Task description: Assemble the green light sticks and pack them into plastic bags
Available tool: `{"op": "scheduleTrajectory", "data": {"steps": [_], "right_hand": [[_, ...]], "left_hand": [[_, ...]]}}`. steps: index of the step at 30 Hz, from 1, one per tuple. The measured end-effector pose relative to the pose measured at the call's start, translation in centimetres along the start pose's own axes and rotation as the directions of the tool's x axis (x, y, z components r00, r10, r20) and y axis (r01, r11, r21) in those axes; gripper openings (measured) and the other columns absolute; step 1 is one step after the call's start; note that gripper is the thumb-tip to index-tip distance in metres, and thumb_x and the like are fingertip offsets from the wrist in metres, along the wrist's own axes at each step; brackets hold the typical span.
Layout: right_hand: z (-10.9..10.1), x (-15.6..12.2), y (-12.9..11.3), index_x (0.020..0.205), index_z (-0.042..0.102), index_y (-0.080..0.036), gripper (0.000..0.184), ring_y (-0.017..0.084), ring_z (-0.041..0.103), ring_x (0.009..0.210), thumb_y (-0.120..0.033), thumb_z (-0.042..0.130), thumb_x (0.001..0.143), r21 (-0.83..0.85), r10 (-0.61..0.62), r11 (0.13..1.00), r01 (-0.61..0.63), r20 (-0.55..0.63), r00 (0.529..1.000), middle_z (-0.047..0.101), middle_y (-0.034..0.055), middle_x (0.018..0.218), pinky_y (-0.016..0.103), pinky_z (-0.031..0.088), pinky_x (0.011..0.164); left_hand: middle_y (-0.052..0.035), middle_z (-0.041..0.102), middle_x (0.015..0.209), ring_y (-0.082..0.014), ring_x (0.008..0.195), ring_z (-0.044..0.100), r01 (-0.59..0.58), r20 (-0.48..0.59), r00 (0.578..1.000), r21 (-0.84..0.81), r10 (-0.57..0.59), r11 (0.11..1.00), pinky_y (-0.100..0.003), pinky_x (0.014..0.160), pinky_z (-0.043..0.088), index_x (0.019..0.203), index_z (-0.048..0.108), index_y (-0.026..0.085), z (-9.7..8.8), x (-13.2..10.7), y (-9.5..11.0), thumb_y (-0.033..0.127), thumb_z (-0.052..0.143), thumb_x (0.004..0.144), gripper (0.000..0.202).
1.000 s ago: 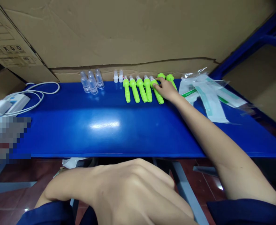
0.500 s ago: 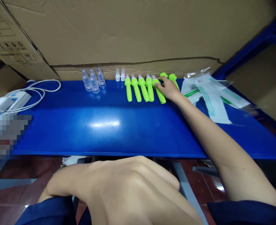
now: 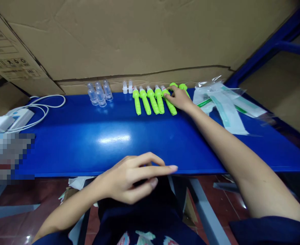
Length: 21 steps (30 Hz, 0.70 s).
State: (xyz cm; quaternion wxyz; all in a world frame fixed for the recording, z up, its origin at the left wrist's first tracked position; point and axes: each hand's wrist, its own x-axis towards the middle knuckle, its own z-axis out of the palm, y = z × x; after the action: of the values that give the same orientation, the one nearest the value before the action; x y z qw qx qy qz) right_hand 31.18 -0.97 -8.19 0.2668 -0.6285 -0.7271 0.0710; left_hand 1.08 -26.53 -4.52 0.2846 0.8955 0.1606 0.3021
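Observation:
Along the back of the blue table [image 3: 93, 143] lies a row of several bright green pen-like pieces [image 3: 147, 100] with small white tips. My right hand [image 3: 180, 98] reaches to the right end of that row. Its fingers are curled on one green piece [image 3: 170, 106], which lies at a slant. Two more green pieces [image 3: 182, 86] show just behind the hand. My left hand [image 3: 129, 178] hovers at the table's front edge above my lap. Its fingers are stretched out and loosely apart, and it holds nothing.
Several clear plastic vials [image 3: 99, 93] and two white caps [image 3: 127, 87] stand at the back left of the row. Sealed clear packets [image 3: 223, 105] lie at the right. A white charger [image 3: 2, 122] with a coiled cable [image 3: 48, 102] sits at the left. Cardboard boxes [image 3: 139, 41] form a wall behind the table.
My left hand has moved away from the camera to the table's front edge and spread its fingers. My right hand stays on the same green piece.

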Motion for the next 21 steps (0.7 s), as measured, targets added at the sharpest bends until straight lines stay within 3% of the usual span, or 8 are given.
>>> {"op": "scheduleTrajectory", "data": {"steps": [4, 12, 21], "right_hand": [[0.1, 0.5, 0.0, 0.14, 0.065, -0.014, 0.05, 0.038, 0.071, 0.099, -0.038, 0.057, 0.097, -0.026, 0.006, 1.0, -0.006, 0.008, 1.0, 0.074, 0.016, 0.095, 0.053, 0.055, 0.096], [-0.5, 0.8, -0.9, 0.138, 0.065, -0.014, 0.046, 0.042, 0.07, 0.114, -0.037, 0.057, 0.099, -0.114, 0.018, 0.993, -0.014, 0.034, 0.999, 0.075, 0.0215, 0.116, 0.055, 0.055, 0.1], [-1.6, 0.0, -2.7, 0.138, 0.064, -0.013, 0.048, 0.044, 0.068, 0.117, -0.042, 0.05, 0.102, -0.243, 0.095, 0.967, -0.077, 0.063, 0.994, 0.073, 0.0252, 0.122, 0.059, 0.054, 0.098]], "left_hand": [[-0.0117, 0.072, 0.125, -0.0203, 0.094, 0.075, 0.12, 0.019, 0.992, 0.214, -0.127, 0.969, -0.037, 0.077, 0.064, 0.134, 0.065, 0.021, 0.5, -1.9, -1.9, 0.01, 0.049, 0.103, 0.037], [-0.01, 0.073, 0.12, -0.0235, 0.1, 0.076, 0.118, 0.028, 0.991, 0.261, -0.13, 0.958, -0.039, 0.079, 0.064, 0.13, 0.065, 0.018, 1.1, -2.6, -2.4, 0.011, 0.049, 0.103, 0.032], [-0.0092, 0.074, 0.119, -0.0224, 0.1, 0.076, 0.117, 0.018, 0.992, 0.264, -0.127, 0.957, -0.038, 0.081, 0.063, 0.128, 0.066, 0.016, 1.2, -2.7, -2.6, 0.012, 0.049, 0.104, 0.03]]}}
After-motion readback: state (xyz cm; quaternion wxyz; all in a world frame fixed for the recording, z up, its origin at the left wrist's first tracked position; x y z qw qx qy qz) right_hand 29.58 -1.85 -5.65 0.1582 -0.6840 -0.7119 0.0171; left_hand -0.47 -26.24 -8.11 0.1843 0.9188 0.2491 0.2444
